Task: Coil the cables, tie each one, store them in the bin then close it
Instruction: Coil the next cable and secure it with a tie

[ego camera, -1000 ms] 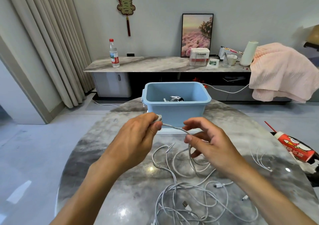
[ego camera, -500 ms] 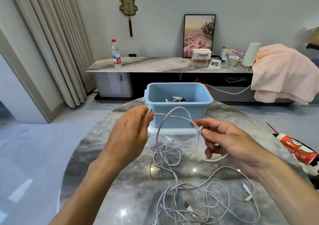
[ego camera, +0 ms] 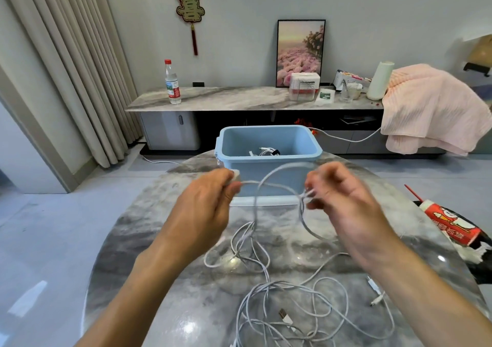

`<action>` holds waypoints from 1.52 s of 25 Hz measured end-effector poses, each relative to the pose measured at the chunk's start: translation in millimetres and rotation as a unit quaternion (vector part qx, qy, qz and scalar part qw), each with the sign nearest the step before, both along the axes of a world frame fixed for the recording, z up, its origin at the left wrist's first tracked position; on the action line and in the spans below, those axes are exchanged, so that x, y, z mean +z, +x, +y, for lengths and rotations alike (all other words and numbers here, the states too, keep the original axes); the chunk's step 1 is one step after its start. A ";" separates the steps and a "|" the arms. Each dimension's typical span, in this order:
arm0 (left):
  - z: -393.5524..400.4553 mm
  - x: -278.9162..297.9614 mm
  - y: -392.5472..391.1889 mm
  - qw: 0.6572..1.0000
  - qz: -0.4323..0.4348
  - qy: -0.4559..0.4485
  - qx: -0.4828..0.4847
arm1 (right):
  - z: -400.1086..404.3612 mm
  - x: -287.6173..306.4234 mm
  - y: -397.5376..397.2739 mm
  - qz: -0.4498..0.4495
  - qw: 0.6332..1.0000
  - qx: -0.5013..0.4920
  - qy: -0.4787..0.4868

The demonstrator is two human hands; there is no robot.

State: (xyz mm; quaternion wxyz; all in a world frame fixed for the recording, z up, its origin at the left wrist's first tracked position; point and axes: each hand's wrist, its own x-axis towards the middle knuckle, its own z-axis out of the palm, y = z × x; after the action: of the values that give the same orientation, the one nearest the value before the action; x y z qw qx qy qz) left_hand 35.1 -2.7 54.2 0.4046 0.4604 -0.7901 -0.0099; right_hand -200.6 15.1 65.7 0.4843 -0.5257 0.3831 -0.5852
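Note:
A white cable (ego camera: 269, 184) stretches between my two hands above the round marble table (ego camera: 149, 240). My left hand (ego camera: 205, 208) pinches its plug end. My right hand (ego camera: 343, 200) grips a loop of the same cable, which arcs up in front of the blue bin (ego camera: 269, 171). The open bin stands at the table's far side with a coiled cable (ego camera: 266, 151) inside. A tangle of loose white cables (ego camera: 287, 298) lies on the table below my hands. A pale lid (ego camera: 263, 200) appears to lie under the bin.
A red and white carton (ego camera: 452, 224) lies at the table's right edge. Behind the table runs a low marble sideboard (ego camera: 239, 97) with a water bottle (ego camera: 172, 83), boxes and a framed picture. A pink blanket (ego camera: 431, 112) hangs at the right.
My hands have risen and moved apart, then my right hand came in again, drawing the cable up into a loop in front of the bin. The tangle on the table has shifted.

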 end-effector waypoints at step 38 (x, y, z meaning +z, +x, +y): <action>6.5 9.7 8.4 0.975 0.172 0.139 -0.002 | -14.4 -21.9 -30.7 0.368 0.918 -0.145 0.004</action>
State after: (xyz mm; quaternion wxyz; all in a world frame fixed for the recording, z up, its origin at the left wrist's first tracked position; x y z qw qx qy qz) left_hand 43.5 3.7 63.9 0.4665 0.5020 -0.7003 -0.1997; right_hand -231.3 0.7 43.8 0.2209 -0.6405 0.6085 -0.4131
